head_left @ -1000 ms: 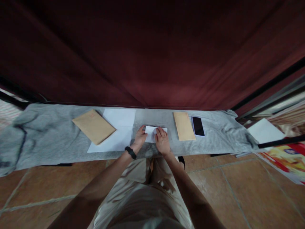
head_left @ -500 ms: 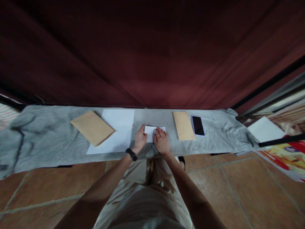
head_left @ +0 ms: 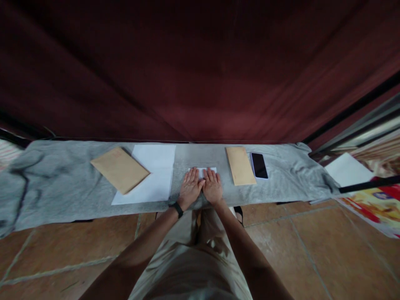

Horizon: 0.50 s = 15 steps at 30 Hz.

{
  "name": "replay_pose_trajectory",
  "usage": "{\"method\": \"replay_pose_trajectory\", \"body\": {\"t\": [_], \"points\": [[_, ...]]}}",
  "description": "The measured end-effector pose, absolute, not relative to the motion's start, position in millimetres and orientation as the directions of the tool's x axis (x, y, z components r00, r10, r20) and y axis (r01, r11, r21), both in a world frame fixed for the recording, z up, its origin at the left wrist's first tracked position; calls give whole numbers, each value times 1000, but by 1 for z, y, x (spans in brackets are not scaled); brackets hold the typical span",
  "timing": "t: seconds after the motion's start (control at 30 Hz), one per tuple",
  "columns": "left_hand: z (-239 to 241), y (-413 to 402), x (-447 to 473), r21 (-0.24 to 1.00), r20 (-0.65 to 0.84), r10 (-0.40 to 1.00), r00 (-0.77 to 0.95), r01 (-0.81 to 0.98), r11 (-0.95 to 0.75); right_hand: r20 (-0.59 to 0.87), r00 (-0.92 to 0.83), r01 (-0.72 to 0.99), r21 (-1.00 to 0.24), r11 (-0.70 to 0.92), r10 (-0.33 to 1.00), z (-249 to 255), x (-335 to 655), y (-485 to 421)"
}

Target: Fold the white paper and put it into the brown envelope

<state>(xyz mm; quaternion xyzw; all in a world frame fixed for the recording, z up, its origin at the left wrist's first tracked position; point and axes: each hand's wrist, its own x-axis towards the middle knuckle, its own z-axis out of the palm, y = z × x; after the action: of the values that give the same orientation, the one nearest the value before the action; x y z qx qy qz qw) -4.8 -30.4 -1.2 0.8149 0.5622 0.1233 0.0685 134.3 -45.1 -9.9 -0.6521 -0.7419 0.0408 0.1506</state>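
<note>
Gray cloth (head_left: pixel 281 179), paper (head_left: pixel 201 172) beneath two-handed grip (head_left: pixel 213 189)

The head-worn camera looks forward and steeply down — close above the wearer's torso (head_left: pixel 196 266), well apart from the grey cloth (head_left: pixel 201 155). Its wide view spans the dark red backdrop (head_left: pixel 200 83), far, and floor tiles (head_left: pixel 281 250), near.

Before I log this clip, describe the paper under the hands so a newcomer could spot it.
On the gray cloth, find the left hand and right hand side by side. The white paper lies partly beneath them, smaller than the white sheet under a brown envelope.
</note>
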Motion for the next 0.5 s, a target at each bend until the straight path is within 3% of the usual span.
{"method": "replay_pose_trajectory", "body": {"t": [0.23, 0.5], "points": [[-2, -34, -23, 208, 147, 946, 290, 926, -316, 283, -21, 956, -276, 102, 959, -21, 153, -48], [-6, -40, -27, 218, 166, 956, 244, 936, -276, 297, 39, 946, -317, 60, 954, -24, 167, -56]]}}
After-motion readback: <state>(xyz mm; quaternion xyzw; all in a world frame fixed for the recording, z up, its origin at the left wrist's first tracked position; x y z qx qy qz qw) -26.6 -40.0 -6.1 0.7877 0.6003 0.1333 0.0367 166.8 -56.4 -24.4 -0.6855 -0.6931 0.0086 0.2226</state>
